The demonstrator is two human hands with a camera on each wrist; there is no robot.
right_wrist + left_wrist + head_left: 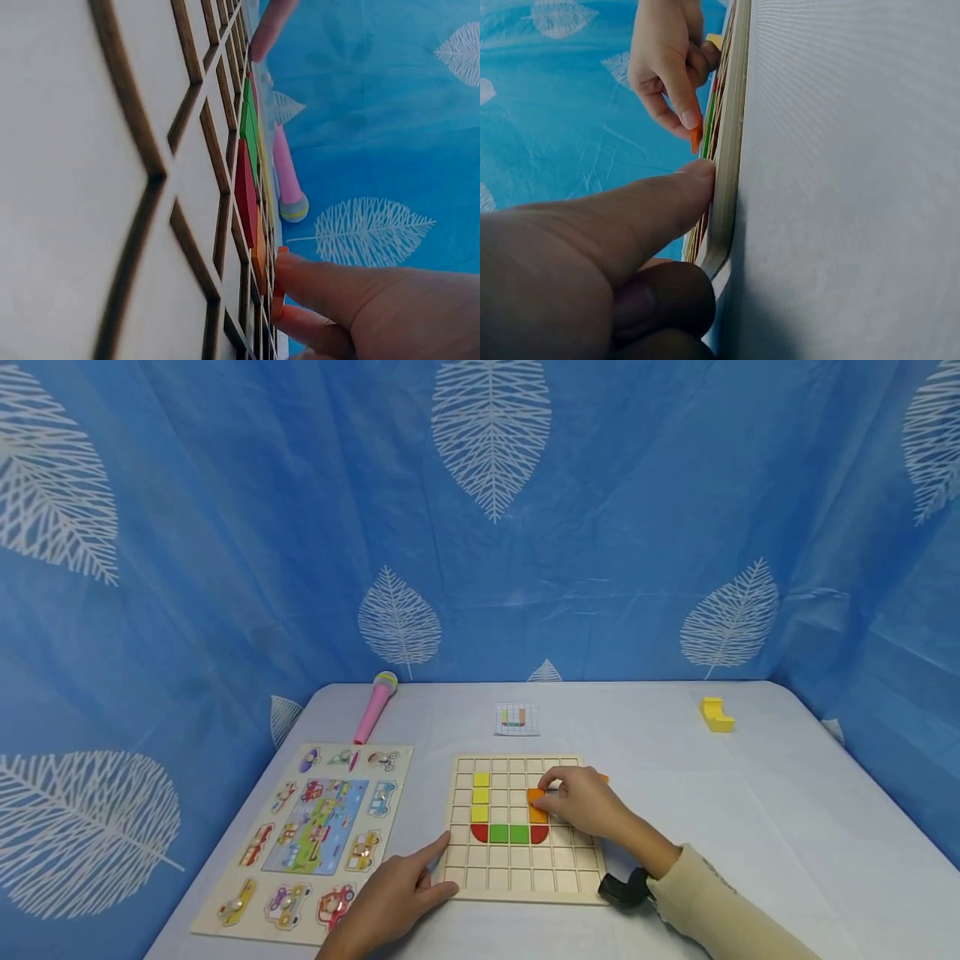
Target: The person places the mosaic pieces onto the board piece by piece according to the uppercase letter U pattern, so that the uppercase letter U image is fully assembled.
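A wooden grid board (510,881) lies on the table, bearing a U of square and rounded tiles. Yellow tiles (481,796) form the left side, and two green tiles (508,833) sit between two red rounded tiles (539,834) at the bottom. My right hand (585,797) pinches an orange tile (279,296) between thumb and finger, just above the board. Below it, another orange tile (537,816) sits over the right red one. My left hand (401,889) touches the board's left and front edges with extended index finger and thumb; its other fingers are folded under.
A vehicle peg puzzle (401,760) lies to the left, with a pink toy microphone (373,710) behind it. Beyond the board is a small pattern card (517,720) showing a U. A yellow block (717,716) stands at the back right. Something orange (604,777) peeks out behind my right hand.
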